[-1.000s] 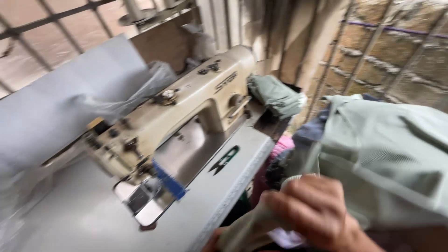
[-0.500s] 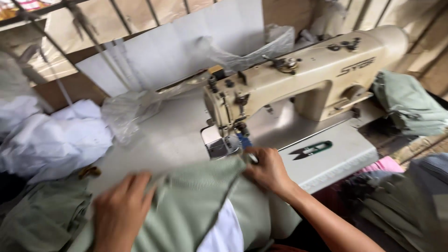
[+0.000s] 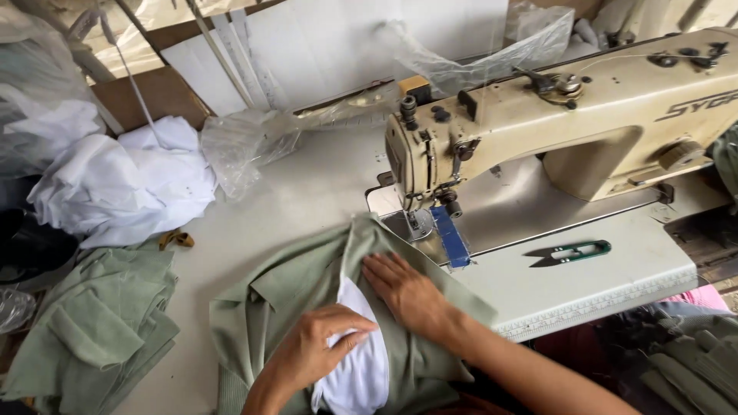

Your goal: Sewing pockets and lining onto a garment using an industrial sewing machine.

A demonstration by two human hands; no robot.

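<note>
Squarely at an off-white work counter [image 3: 292,200], a person's two bare hands work a sage-green fabric garment [image 3: 307,284] spread just in front of a cream-coloured industrial sewing machine [image 3: 569,115]. The right hand [image 3: 407,292] lies flat, fingers spread and palm down, pressing the green cloth a short way from the machine's presser foot [image 3: 419,224]. The left hand [image 3: 315,350] curls over a white fabric lining piece [image 3: 361,369] that shows through the garment's opening, thumb and fingers apparently pinching its edge, though the grip itself is partly hidden. The garment's upper fold reaches the metal needle plate, beside a strip of blue tape [image 3: 450,237]. Green-handled thread snips [image 3: 576,252] rest on the counter to the right, well apart from both hands. At the left, a heap of white cloth [image 3: 123,184] sits above a stack of matching green fabric pieces [image 3: 92,323], and a crumpled clear plastic bag [image 3: 246,146] lies near the machine's head.
</note>
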